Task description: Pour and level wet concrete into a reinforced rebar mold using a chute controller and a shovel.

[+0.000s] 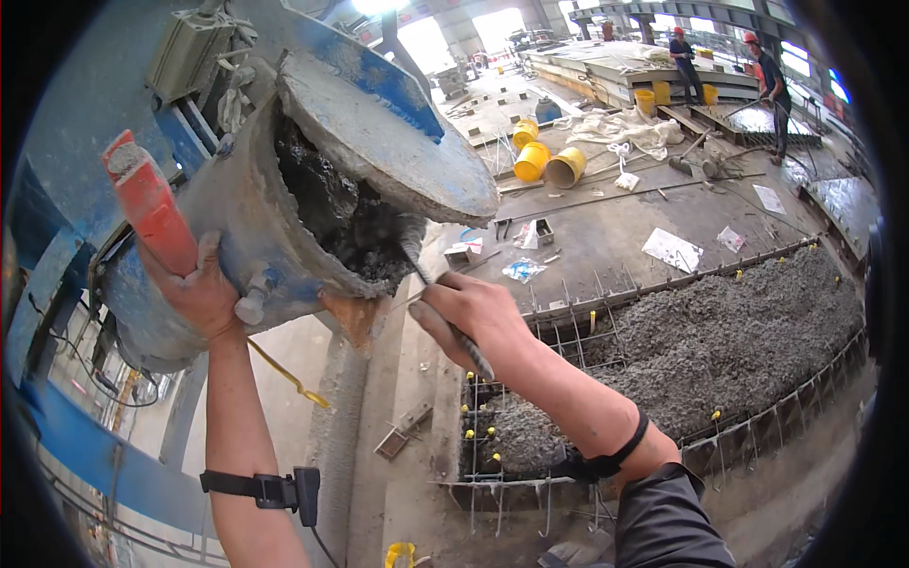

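My left hand [201,293] is closed around the lower end of a flat red bar [156,216] with grey crust on its top, against the side of a big cement-caked discharge pipe [237,189]. My right hand [471,317] grips a ribbed steel rod [476,354], slanting up to the left. Its far end reaches the lower lip of the pipe's mouth, where wet dark concrete [346,213] clings inside. A round grey lid [383,133] is tilted up over that mouth.
Below right, a rebar-edged mould [805,364] holds fresh grey concrete [720,322]. Yellow buckets [532,162], white cloth [630,130] and sheets of paper [673,250] lie beyond. Two people in red helmets [775,90] stand at the far right. A blue steel frame [114,454] is at left.
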A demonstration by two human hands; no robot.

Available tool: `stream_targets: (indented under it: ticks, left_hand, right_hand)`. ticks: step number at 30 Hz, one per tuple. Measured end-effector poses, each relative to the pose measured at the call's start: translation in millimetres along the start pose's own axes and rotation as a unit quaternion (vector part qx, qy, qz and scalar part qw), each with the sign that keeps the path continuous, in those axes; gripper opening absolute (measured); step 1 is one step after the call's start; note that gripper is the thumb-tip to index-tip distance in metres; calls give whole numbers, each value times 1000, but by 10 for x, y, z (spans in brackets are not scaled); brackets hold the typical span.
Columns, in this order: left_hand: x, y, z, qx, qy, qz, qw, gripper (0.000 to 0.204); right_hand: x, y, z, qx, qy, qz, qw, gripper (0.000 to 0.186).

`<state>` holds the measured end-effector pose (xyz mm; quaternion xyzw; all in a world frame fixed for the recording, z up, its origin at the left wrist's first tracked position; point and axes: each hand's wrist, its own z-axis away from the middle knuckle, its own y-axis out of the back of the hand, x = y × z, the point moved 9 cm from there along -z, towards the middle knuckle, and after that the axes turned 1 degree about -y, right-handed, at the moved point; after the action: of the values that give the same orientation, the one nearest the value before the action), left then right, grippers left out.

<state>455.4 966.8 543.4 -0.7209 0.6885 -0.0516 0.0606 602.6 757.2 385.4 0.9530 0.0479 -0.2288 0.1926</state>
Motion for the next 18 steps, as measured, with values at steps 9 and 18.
stream_targets:
  ticks: [9,18]
  left_hand:
    - [30,9,12,20,35,-4,999,77]
    - [-13,0,-2,-13,12,9,1000,76]
  right_hand:
    - [521,-241,-186,-68,-185,-386,901,38]
    - [-12,-13,-61,-24,18,-3,1000,24]
